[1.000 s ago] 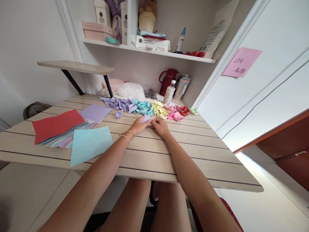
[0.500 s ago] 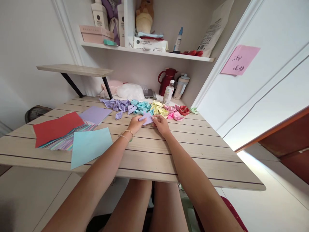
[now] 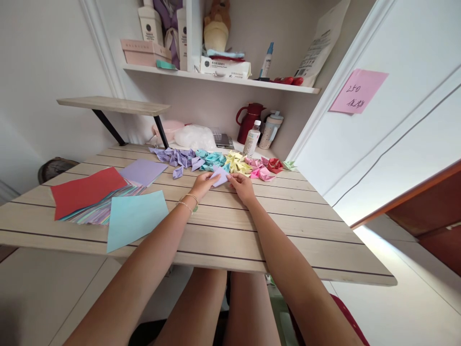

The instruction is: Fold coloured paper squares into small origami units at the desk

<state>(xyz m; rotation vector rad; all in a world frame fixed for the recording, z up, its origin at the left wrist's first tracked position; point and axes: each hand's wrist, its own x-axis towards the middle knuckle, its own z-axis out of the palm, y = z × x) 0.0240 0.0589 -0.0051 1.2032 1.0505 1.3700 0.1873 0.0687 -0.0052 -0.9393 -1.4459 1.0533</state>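
A small folded piece of purple paper (image 3: 220, 177) is held between my two hands, above the middle of the table. My left hand (image 3: 204, 185), with bracelets at its wrist, pinches the paper's left side. On the other side, the fingertips of my right hand (image 3: 242, 186) grip its right edge. Just beyond lie several folded paper pieces in colour groups: purple ones (image 3: 176, 156), blue ones (image 3: 212, 159), yellow ones (image 3: 236, 162), pink ones (image 3: 261, 169), a red one (image 3: 275, 165) and a green one (image 3: 289, 165).
On the left of the slatted table (image 3: 223, 240) lie a stack of coloured paper topped by a red sheet (image 3: 86, 190), a light blue sheet (image 3: 137, 218) and purple sheets (image 3: 143, 171). A clear bottle (image 3: 252, 139), red jug (image 3: 248, 124) and tumbler (image 3: 271, 130) stand behind. A small raised shelf (image 3: 115, 105) overhangs the back left.
The purple paper, mostly covered by my fingers a second ago, now shows its flat face. My hands have drawn slightly apart at its edges. The camera view has shifted a little.
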